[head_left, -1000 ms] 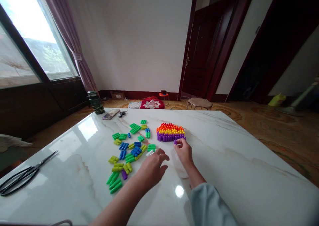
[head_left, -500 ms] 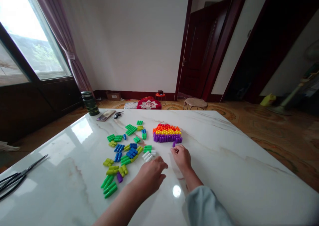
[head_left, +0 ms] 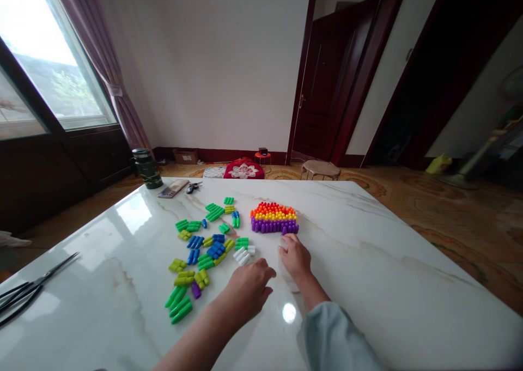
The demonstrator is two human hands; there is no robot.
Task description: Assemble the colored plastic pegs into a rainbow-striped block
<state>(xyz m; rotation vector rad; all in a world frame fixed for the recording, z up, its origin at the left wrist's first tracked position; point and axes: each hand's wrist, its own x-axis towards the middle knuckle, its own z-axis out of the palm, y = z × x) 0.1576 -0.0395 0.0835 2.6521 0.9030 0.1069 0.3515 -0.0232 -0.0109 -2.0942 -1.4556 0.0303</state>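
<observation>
My right hand (head_left: 297,256) is at the front of a block of small bullet-shaped plastic pegs standing upright. Its index fingertip is at the foot of a purple peg (head_left: 285,231), touching or very close; the thumb is spread away from it. That peg stands against the front purple row (head_left: 265,226), with yellow pegs (head_left: 275,217), orange and red ones (head_left: 273,206) behind. Over the table at the lower middle hangs my left hand (head_left: 250,286), thumb and fingers apart and holding nothing. Nearest to it lie white pegs (head_left: 243,255).
Green (head_left: 180,310), blue (head_left: 216,249) and lime pegs (head_left: 177,266) lie scattered on the marble-look table (head_left: 392,284), with a loose purple peg (head_left: 196,290). Black scissors (head_left: 32,292) lie at left. A camouflage flask (head_left: 147,169), a phone (head_left: 174,189) and keys (head_left: 193,187) are at the back left.
The purple peg at my right fingertips has moved forward against the front row, and the right thumb has come away from it. My left hand is almost still.
</observation>
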